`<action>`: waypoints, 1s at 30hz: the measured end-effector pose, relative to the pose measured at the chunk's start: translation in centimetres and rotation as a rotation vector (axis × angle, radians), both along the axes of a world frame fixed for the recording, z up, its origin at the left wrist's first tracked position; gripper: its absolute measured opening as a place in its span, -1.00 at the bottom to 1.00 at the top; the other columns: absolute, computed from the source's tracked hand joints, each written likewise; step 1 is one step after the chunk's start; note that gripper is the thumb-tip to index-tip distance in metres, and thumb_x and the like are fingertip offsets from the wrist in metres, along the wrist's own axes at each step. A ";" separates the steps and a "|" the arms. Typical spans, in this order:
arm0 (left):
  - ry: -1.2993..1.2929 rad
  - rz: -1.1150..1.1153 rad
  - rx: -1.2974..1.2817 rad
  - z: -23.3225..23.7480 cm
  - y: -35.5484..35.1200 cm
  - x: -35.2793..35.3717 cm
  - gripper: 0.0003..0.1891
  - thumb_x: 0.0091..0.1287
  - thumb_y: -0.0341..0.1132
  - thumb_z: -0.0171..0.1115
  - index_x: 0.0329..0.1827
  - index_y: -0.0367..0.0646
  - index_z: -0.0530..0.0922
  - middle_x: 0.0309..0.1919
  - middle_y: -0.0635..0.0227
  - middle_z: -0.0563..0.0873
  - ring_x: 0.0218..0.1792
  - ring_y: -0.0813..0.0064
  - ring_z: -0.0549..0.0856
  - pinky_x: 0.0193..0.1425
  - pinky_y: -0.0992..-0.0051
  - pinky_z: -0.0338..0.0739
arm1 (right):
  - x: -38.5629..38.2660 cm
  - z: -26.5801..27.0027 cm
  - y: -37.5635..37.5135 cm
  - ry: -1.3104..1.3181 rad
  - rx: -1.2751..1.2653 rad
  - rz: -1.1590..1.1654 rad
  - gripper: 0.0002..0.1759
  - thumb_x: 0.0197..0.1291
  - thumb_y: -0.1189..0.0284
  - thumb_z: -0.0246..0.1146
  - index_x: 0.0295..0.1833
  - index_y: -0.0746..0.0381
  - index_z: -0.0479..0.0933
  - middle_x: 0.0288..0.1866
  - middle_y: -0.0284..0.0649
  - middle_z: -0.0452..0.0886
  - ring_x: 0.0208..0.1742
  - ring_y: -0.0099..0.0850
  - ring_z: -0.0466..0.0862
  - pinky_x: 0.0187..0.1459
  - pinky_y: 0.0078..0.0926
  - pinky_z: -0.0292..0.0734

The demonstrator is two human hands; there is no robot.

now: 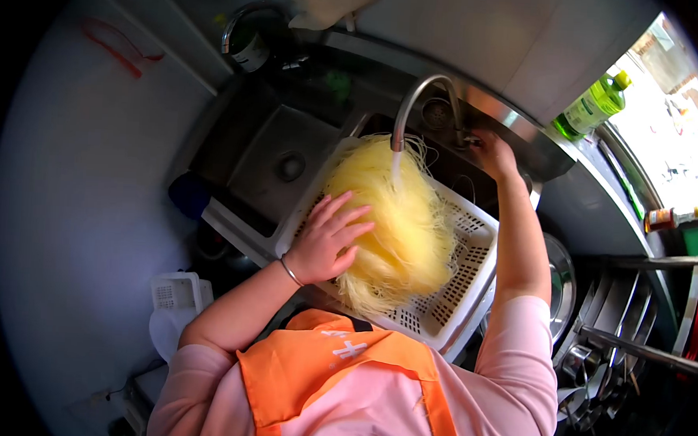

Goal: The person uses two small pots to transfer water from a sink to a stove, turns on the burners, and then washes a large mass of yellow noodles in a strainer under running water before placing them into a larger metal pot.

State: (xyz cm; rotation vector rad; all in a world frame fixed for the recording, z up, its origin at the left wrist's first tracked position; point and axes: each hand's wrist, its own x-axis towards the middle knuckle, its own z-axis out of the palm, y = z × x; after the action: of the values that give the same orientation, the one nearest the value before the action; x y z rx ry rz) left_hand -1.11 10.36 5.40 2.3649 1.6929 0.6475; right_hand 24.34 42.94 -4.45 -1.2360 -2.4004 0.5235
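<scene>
A heap of thin yellow noodles (403, 237) lies in a white perforated basket (473, 260) set over the sink. Water runs onto the heap from a curved metal faucet (401, 118). My left hand (334, 237) rests on the left side of the noodles, its fingers spread. At the right, my right hand (493, 154) is closed around the faucet handle (471, 140) at the base of the spout.
An empty sink basin (277, 159) lies left of the basket, with a second faucet (236, 34) behind it. A green bottle (591, 108) stands on the sill at upper right. Metal utensils (593, 381) fill a rack at lower right.
</scene>
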 end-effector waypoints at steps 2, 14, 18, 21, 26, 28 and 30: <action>-0.053 0.059 0.035 -0.7 -1.2 -0.7 -0.60 0.05 -0.40 0.22 0.03 -0.01 0.54 0.18 0.33 0.46 0.32 0.15 0.30 0.38 0.14 0.16 | -0.4 1.3 0.3 -0.006 -0.122 -0.066 -0.67 0.10 0.26 0.27 -0.03 0.13 0.58 -0.14 -0.09 0.63 -0.09 -0.13 0.62 -0.07 -0.32 0.49; -0.176 0.283 0.065 -1.4 -8.8 -3.5 -0.65 0.03 -0.50 0.21 -0.06 -0.11 0.54 0.05 0.22 0.52 0.14 0.15 0.46 0.22 0.26 0.37 | -1.2 -2.4 0.4 0.166 -0.033 -0.220 -0.40 0.19 0.10 0.17 0.15 0.37 0.41 0.17 0.08 0.45 0.20 -0.07 0.45 0.21 -0.27 0.32; -0.224 0.415 0.107 -2.8 -14.2 -4.8 -0.65 0.02 -0.49 0.21 -0.06 -0.10 0.54 0.04 0.24 0.51 0.11 0.18 0.48 0.20 0.28 0.39 | 1.7 -3.3 -5.1 0.446 -0.353 -0.263 -0.62 0.23 0.23 0.22 0.07 0.21 0.45 -0.07 -0.25 0.57 -0.21 -0.48 0.59 -0.31 -0.56 0.50; -0.234 0.537 0.128 -4.1 -18.7 -5.2 -0.68 0.04 -0.46 0.21 -0.08 -0.10 0.54 0.02 0.27 0.53 0.06 0.23 0.50 0.15 0.30 0.42 | 3.6 -4.4 -8.1 0.610 -0.566 -0.268 -0.74 0.28 0.29 0.18 0.02 0.14 0.49 -0.29 -0.44 0.58 -0.41 -0.70 0.52 -0.52 -0.79 0.33; -0.281 0.667 0.127 -6.2 -26.2 -5.2 -0.73 0.10 -0.43 0.20 -0.10 -0.09 0.54 -0.01 0.31 0.52 0.02 0.24 0.51 0.12 0.34 0.43 | -2.5 7.3 -15.4 0.272 -0.350 0.100 -0.72 0.33 0.32 0.11 0.04 0.22 0.51 -0.13 -0.36 0.63 -0.38 -0.63 0.55 -0.35 -0.71 0.42; -0.315 0.706 0.142 -6.9 -28.9 -4.9 -0.77 0.12 -0.41 0.19 -0.12 -0.10 0.53 -0.06 0.33 0.53 -0.03 0.25 0.53 0.08 0.34 0.44 | -6.6 14.3 -20.4 0.341 -0.373 0.279 -0.71 0.34 0.32 0.06 0.05 0.25 0.49 -0.10 -0.29 0.62 -0.34 -0.61 0.55 -0.32 -0.68 0.43; -0.317 0.751 0.126 -7.2 -31.7 -4.6 -0.77 0.13 -0.40 0.19 -0.13 -0.10 0.53 -0.07 0.34 0.54 -0.04 0.25 0.53 0.06 0.34 0.44 | -9.3 17.2 -22.5 0.548 -0.615 0.552 -0.68 0.35 0.30 0.03 0.07 0.26 0.47 -0.07 -0.23 0.60 -0.32 -0.59 0.56 -0.30 -0.66 0.45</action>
State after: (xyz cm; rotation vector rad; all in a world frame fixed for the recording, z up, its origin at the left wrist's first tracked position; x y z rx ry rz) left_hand -5.70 -21.33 -1.80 1.5059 2.4041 1.1825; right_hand 15.03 20.45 12.73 -0.4688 -2.1155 1.6192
